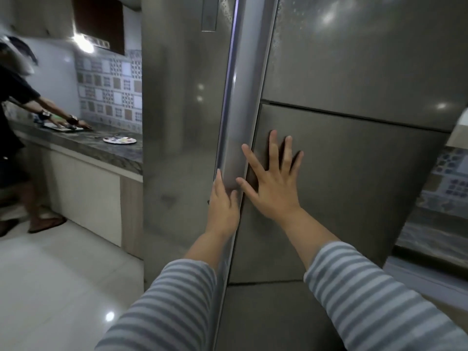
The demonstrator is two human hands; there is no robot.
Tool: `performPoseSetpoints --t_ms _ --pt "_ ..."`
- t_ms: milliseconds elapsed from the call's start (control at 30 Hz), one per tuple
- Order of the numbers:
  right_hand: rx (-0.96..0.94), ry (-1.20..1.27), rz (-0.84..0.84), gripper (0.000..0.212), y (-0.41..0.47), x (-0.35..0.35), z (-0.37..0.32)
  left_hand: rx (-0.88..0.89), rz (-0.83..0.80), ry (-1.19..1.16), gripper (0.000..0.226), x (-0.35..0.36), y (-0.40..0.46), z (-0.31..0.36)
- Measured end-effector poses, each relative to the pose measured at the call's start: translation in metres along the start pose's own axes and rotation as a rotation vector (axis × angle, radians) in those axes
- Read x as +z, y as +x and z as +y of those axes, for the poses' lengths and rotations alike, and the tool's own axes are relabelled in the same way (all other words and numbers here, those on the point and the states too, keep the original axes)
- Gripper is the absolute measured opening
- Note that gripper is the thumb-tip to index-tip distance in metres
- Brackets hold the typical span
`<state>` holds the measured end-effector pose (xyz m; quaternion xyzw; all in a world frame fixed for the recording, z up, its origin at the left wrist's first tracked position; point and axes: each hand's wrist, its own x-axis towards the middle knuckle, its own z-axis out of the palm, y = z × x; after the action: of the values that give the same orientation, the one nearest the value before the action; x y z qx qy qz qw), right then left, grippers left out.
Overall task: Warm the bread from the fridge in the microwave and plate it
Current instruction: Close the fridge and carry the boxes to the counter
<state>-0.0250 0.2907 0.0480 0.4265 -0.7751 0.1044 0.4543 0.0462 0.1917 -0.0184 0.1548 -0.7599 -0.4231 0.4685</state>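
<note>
A tall grey steel fridge [354, 59] fills the middle and right of the head view, its doors closed. My left hand [224, 206] grips the long vertical edge handle [235, 110] of the fridge, fingers curled round it. Flat against the lower door panel [354, 186] lies my right hand [273, 181], fingers spread and holding nothing. Both my sleeves are grey-striped. No bread, microwave or serving plate is visible.
At the left a second person [15, 117] leans over a dark stone counter [83, 145] with a tray and a small round palette-like plate [119, 140]. Pale glossy floor tiles [63, 274] lie at the lower left. Patterned tiles cover the wall behind the counter.
</note>
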Motion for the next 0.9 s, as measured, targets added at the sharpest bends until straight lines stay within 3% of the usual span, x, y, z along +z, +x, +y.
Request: performPoseSetpoints --t_ms 333,633,900 --pt "-0.190 -0.183 0.027 0.064 0.050 0.074 0.036 -0.004 0.073 0.192 0.072 0.059 0.034 -0.051" --pt "-0.168 -0.296 -0.066 0.068 0.085 0.147 0.058 -0.036 -0.165 0.151 0.101 0.093 0.115 -0.096" --pt "-0.131 -0.376 -0.075 0.066 0.105 0.183 0.068 0.044 -0.190 0.118 0.101 0.117 0.154 -0.127"
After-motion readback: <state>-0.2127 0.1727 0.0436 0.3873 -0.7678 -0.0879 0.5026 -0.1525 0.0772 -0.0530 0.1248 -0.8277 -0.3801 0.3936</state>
